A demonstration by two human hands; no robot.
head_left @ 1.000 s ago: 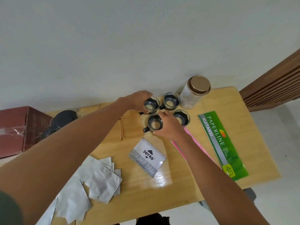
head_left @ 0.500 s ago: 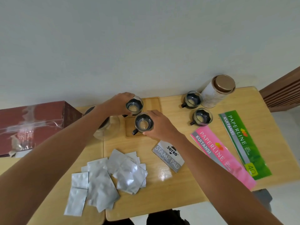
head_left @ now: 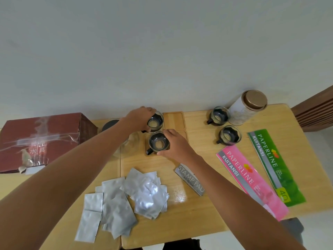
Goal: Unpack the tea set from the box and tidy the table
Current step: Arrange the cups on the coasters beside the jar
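My left hand (head_left: 137, 117) grips a small glass cup with a dark handle (head_left: 155, 121) at the back of the table. My right hand (head_left: 175, 145) holds a second glass cup (head_left: 157, 144) over a square wooden coaster (head_left: 148, 153). Another wooden coaster (head_left: 173, 118) lies bare just right of the far cup. Two more glass cups stand further right, one (head_left: 218, 115) by the tin and one (head_left: 229, 136) nearer me. A glass teapot with a dark lid (head_left: 110, 124) sits partly hidden behind my left forearm. The dark red box (head_left: 41, 139) rests at the left.
A white tin with a bronze lid (head_left: 249, 106) stands at the back right. A pink receipt book (head_left: 250, 179), a green receipt book (head_left: 273, 165), a grey stamp pad (head_left: 191, 179) and several silver foil sachets (head_left: 126, 197) lie on the wooden table (head_left: 198, 219). A wall is close behind.
Both hands carried their cups leftward away from the tin and the other two cups, over to the wooden coasters. The view swung left, bringing the red box into sight.
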